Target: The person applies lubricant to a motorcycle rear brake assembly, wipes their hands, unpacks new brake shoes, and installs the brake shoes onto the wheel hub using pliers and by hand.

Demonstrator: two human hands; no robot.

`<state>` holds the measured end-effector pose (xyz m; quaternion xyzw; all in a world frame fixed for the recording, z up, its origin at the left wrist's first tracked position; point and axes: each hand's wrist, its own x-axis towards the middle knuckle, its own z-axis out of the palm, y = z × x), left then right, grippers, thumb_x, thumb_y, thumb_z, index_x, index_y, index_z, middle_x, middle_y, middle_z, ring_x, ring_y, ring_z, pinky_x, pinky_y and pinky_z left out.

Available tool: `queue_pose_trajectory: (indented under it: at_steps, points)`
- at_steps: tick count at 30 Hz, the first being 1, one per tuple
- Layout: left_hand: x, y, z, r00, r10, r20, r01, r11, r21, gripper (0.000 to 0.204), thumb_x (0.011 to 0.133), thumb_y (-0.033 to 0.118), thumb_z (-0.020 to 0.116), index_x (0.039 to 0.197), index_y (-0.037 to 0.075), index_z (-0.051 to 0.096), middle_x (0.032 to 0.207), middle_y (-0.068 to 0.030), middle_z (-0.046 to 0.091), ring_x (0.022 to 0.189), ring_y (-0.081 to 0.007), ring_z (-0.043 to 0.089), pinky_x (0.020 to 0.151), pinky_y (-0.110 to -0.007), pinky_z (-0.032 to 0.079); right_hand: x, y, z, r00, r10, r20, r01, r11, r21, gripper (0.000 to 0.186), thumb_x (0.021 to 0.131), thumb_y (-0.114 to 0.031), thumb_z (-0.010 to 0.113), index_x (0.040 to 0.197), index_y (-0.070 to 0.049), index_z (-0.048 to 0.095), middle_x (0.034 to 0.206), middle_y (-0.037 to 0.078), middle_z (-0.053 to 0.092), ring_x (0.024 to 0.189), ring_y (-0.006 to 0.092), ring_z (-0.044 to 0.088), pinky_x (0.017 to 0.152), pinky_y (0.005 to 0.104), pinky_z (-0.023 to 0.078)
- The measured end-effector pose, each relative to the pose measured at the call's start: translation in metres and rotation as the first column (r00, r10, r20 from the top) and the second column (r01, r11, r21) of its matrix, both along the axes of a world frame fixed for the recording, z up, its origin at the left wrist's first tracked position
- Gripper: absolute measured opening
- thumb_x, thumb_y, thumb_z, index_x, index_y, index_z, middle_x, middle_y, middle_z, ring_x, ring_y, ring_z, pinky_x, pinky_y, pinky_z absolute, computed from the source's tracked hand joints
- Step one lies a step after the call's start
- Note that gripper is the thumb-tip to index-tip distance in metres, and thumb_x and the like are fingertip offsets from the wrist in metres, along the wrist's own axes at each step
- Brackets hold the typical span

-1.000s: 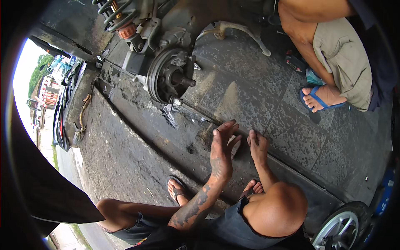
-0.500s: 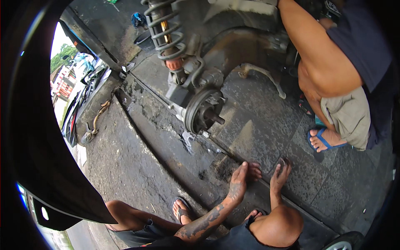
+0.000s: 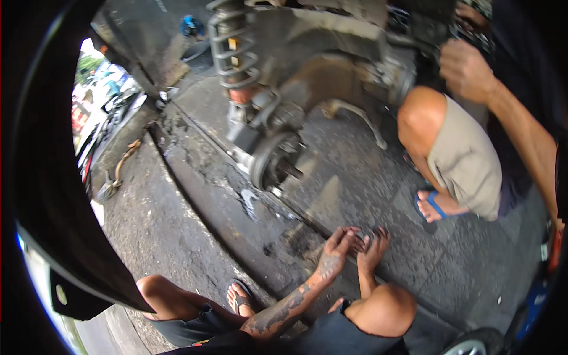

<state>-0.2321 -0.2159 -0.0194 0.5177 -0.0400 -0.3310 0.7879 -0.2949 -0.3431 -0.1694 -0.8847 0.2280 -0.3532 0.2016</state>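
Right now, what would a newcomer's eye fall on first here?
Probably the grey coil spring at upper left of centre, above a bare wheel hub. Next, the left hand and right hand, close together at lower centre. At right, a blue sandal stands out.

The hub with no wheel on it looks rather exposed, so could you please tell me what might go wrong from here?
The left hand and right hand are gloveless, so they could get scraped if they touch the hub. A co-worker's foot is in a blue flip-flop, and the person's left foot in an open sandal, so a dropped part might hurt toes.
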Motion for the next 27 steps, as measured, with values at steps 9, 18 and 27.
queue_pose_trajectory:
  at_steps: [9, 18, 27]
  points:
    - [-0.022, -0.012, -0.006, 0.98, -0.177, -0.086, 0.178, 0.984, -0.001, 0.056, 0.098, 0.049, 0.026, 0.104, 0.002, 0.056, 0.082, -0.0069, 0.061, 0.075, -0.0161, 0.059, 0.071, -0.028, 0.044, 0.001, -0.009, -0.005, 1.0, 0.019, 0.015, -0.02, 0.998, 0.057, 0.018, 0.093, -0.016, 0.045, 0.1, -0.003, 0.055, 0.106, 0.015, 0.055, 0.114, 0.0331, 0.047, 0.102, 0.0528, 0.029]
    - [-0.009, 0.02, -0.021, 0.987, -0.153, -0.054, 0.162, 0.954, 0.251, 0.03, 0.098, 0.025, 0.04, 0.105, 0.002, 0.056, 0.084, -0.0073, 0.062, 0.078, -0.0146, 0.06, 0.073, -0.026, 0.046, 0.088, -0.14, 0.045, 0.982, -0.16, 0.104, 0.13, 0.96, 0.249, 0.024, 0.09, -0.005, 0.045, 0.111, 0.004, 0.053, 0.102, 0.024, 0.056, 0.098, 0.0414, 0.052, 0.086, 0.0418, 0.042]
    - [0.004, 0.065, -0.043, 0.995, -0.025, -0.099, 0.062, 0.918, 0.392, 0.031, 0.097, 0.027, 0.04, 0.106, 0.001, 0.055, 0.086, -0.0076, 0.062, 0.081, -0.0157, 0.061, 0.074, -0.028, 0.046, 0.156, -0.268, 0.031, 0.962, -0.242, 0.129, 0.217, 0.959, 0.182, 0.069, 0.074, -0.039, 0.071, 0.124, 0.001, 0.045, 0.119, 0.021, 0.055, 0.113, 0.0337, 0.052, 0.095, 0.0383, 0.039]
